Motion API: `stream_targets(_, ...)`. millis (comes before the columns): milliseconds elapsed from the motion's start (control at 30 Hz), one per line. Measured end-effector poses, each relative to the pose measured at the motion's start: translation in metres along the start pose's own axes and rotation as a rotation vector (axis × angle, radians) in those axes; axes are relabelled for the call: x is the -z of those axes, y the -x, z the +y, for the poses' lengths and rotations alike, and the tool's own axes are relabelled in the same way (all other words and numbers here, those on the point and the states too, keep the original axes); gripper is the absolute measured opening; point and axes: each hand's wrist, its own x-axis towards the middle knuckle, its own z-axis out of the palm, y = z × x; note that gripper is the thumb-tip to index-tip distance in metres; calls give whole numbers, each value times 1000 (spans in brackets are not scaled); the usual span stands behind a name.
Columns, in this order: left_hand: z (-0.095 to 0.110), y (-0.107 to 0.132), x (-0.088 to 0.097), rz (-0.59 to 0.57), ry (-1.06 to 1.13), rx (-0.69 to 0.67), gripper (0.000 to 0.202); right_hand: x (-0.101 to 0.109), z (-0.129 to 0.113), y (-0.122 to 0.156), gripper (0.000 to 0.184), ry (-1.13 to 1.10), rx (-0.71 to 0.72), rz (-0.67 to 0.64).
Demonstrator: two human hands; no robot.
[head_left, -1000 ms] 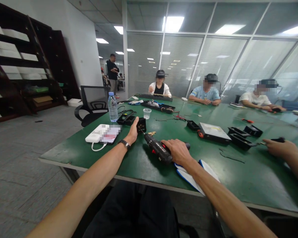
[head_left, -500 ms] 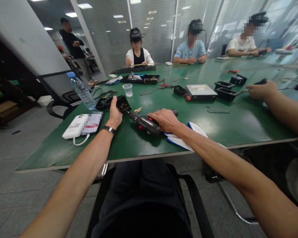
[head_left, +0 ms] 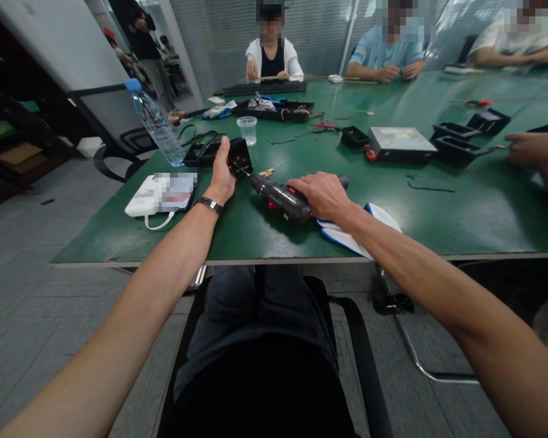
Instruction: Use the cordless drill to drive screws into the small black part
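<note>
My right hand (head_left: 322, 193) is wrapped round the handle of a black cordless screwdriver (head_left: 281, 199) with red buttons, held on its side and pointing left. Its bit reaches a small black box (head_left: 241, 156) with brass-coloured pieces inside; whether the bit touches one cannot be made out. The box is gripped by my left hand (head_left: 223, 173), thumb up, its other fingers hidden behind. Just beyond the screwdriver, a few brass-coloured pieces (head_left: 266, 173) lie on the green table (head_left: 237, 234). Under my right wrist is a white glove with blue edging (head_left: 347, 238).
A water bottle (head_left: 158, 125), a white power bank (head_left: 141, 196) cabled to a phone, and a plastic cup (head_left: 247, 130) stand nearby. Farther right are a silver-topped box (head_left: 402, 145) and black trays (head_left: 461, 149). A co-worker's hand (head_left: 536, 146) is at the right; other people sit opposite.
My view has tilted down and turned slightly, so the scene sits higher. Both hands keep their grips, with the screwdriver still at the box.
</note>
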Motion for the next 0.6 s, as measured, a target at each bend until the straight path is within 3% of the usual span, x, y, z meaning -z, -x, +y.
stream_targets(600,-12,-16,13,51,-102,-167,55,-4,1,0,45,0,-1,12)
